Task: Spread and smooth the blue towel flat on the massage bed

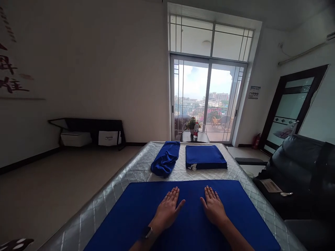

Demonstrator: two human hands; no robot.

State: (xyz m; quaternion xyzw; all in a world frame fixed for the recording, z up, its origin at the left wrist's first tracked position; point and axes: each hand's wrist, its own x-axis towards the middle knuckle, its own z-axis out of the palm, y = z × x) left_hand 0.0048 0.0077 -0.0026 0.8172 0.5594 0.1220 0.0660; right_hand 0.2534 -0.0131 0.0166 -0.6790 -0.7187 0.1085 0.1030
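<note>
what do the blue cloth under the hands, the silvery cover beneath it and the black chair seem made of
Blue cloth: probably fabric, matt, without shine. Silvery cover: perhaps coated fabric or vinyl; soft sheen, quilted-looking diamonds. Black chair: likely leather or imitation, smooth with faint gloss.

Dark wristwatch (148, 232); bare forearms (232, 229)

Smooth, matt spread cloth (192, 219) over glossy, quilted table cover (138, 170).

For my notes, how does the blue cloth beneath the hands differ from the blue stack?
The spread cloth lies flat and thin; the stack is thick and layered. The spread cloth is wider than the stack. Pale tags show on the stack, none on the spread cloth. Both are blue.
</note>
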